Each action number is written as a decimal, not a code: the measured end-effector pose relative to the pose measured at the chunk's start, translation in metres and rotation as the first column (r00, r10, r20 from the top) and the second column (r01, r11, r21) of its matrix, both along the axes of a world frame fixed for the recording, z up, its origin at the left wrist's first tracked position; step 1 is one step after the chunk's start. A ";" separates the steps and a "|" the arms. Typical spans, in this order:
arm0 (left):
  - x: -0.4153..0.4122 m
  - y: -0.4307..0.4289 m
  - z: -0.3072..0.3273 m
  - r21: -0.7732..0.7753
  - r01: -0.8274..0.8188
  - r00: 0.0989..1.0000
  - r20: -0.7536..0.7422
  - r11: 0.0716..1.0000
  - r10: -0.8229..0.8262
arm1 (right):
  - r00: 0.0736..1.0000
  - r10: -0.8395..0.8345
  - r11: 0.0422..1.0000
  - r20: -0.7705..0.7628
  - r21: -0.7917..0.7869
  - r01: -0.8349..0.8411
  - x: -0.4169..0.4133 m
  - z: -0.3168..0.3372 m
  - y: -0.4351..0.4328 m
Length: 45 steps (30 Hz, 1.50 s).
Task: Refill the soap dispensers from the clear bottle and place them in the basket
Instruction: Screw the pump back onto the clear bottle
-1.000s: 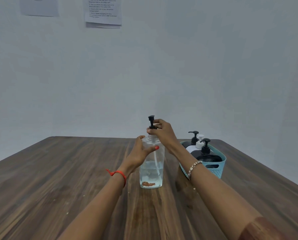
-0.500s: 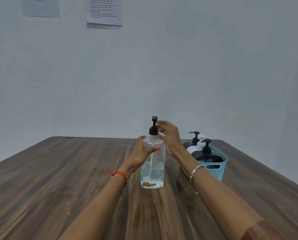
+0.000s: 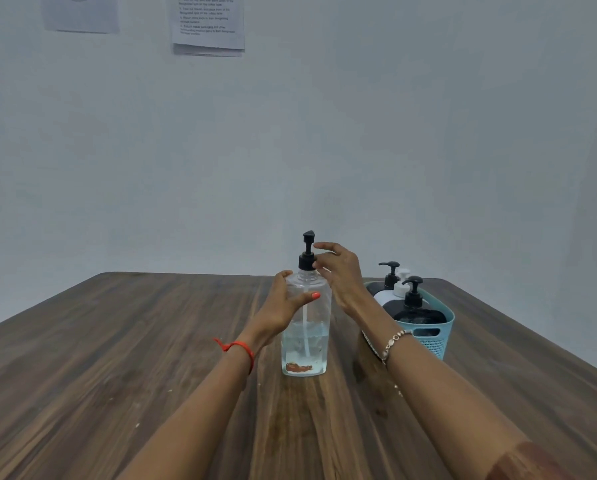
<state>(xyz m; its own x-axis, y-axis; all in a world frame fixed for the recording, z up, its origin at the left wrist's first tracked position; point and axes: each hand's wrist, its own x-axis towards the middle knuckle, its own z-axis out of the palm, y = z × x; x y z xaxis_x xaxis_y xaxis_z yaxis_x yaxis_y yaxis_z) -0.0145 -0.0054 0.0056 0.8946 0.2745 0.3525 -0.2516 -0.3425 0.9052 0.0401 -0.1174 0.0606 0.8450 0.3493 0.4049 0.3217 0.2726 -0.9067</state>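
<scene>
A clear bottle (image 3: 305, 341) with a black pump (image 3: 307, 258) stands upright mid-table, about a third full of clear liquid with brown bits at the bottom. My left hand (image 3: 283, 306) grips its shoulder from the left, thumb across the front. My right hand (image 3: 338, 271) is beside the pump on the right, its fingers loosely spread and fingertips touching the pump collar. To the right stands a teal basket (image 3: 428, 341). It holds a black dispenser (image 3: 414, 315) in front, a white one (image 3: 399, 289) and another black one (image 3: 390, 273) behind.
The wooden table (image 3: 117, 358) runs to a far edge against a pale wall. Two printed sheets (image 3: 208, 22) hang high on that wall. My right forearm crosses in front of the basket's left side.
The pump, held raised above the neck a second ago, now sits down on the bottle. My right hand has loosened from gripping it to touching the collar. My left hand has stayed put.
</scene>
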 end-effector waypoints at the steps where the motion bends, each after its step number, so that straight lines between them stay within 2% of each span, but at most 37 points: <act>1: 0.000 0.000 0.000 -0.002 0.002 1.000 0.000 1.000 -0.002 | 1.000 -0.007 0.999 -0.019 0.032 0.007 0.000 -0.001 0.000; 4: -0.002 -0.001 0.002 -0.017 0.000 1.000 0.001 1.000 0.000 | 0.995 0.009 0.988 -0.097 0.157 0.006 -0.002 -0.002 0.001; 6: -0.002 -0.002 0.002 -0.017 -0.003 1.000 0.000 1.000 0.003 | 0.997 0.011 0.994 -0.073 0.113 -0.003 -0.001 -0.001 0.000; 10: -0.002 -0.002 0.001 -0.039 0.007 1.000 0.006 0.999 -0.007 | 0.997 0.067 0.995 0.044 -0.078 -0.063 0.002 0.001 -0.003; 14: -0.004 -0.003 0.002 -0.042 0.016 1.000 0.001 0.999 -0.016 | 0.995 0.068 0.993 0.077 -0.103 -0.060 0.002 -0.003 -0.005; 16: -0.006 -0.003 0.002 -0.047 0.014 1.000 0.011 0.999 -0.014 | 0.992 0.000 0.986 0.125 -0.165 0.021 -0.001 -0.004 0.000; 19: -0.007 -0.005 0.002 -0.049 0.019 1.000 0.025 0.999 -0.017 | 0.953 -0.206 0.920 0.220 -0.289 0.266 -0.002 -0.004 0.010; 21: -0.007 -0.006 0.003 -0.046 0.020 0.999 0.036 0.999 -0.019 | 0.929 -0.258 0.897 0.264 -0.293 0.332 -0.001 -0.005 0.016; 23: -0.007 -0.005 0.003 -0.052 0.016 1.000 0.023 0.998 -0.015 | 0.953 -0.165 0.918 0.255 -0.314 0.243 -0.001 -0.003 0.016; 25: -0.006 -0.004 0.003 -0.049 0.003 1.000 0.008 0.999 -0.003 | 0.983 0.013 0.941 0.181 -0.335 0.050 0.000 0.003 0.010; 27: -0.006 -0.005 0.003 -0.034 -0.002 1.000 0.007 0.999 0.002 | 0.987 0.099 0.956 0.123 -0.288 -0.060 0.005 0.004 0.003; 28: -0.007 -0.006 0.004 -0.025 -0.002 1.000 0.008 1.000 0.002 | 0.989 0.082 0.965 0.120 -0.257 -0.049 0.006 0.003 0.001; 30: -0.008 -0.007 0.004 -0.025 0.005 1.000 0.019 1.000 -0.004 | 0.987 -0.042 0.970 0.153 -0.233 0.077 0.004 -0.001 0.005; 32: -0.009 -0.006 0.004 -0.035 0.020 0.999 0.038 0.999 -0.019 | 0.957 -0.198 0.932 0.213 -0.262 0.251 0.001 -0.005 0.015; 33: -0.010 -0.006 0.004 -0.036 0.024 0.999 0.043 0.999 -0.022 | 0.947 -0.227 0.917 0.229 -0.278 0.287 0.001 -0.005 0.018; 34: -0.011 -0.005 0.004 -0.042 0.018 0.999 0.038 0.999 -0.017 | 0.954 -0.203 0.919 0.220 -0.293 0.263 0.002 -0.004 0.019; 37: -0.012 -0.001 0.004 -0.072 -0.006 1.000 0.017 0.997 0.007 | 0.989 0.033 0.962 0.143 -0.272 0.007 0.005 0.002 0.011; 39: -0.011 -0.003 0.004 -0.092 0.007 1.000 0.001 0.996 -0.007 | 0.985 0.101 0.959 0.142 -0.276 -0.058 0.008 0.002 0.004; 42: -0.010 -0.009 0.002 -0.129 0.034 0.999 0.030 0.991 -0.030 | 0.990 0.018 0.972 0.140 -0.235 0.015 0.007 0.001 0.001; 45: -0.012 -0.013 0.002 -0.137 0.042 0.997 0.065 0.990 -0.033 | 0.972 -0.149 0.953 0.183 -0.235 0.191 0.001 -0.001 0.011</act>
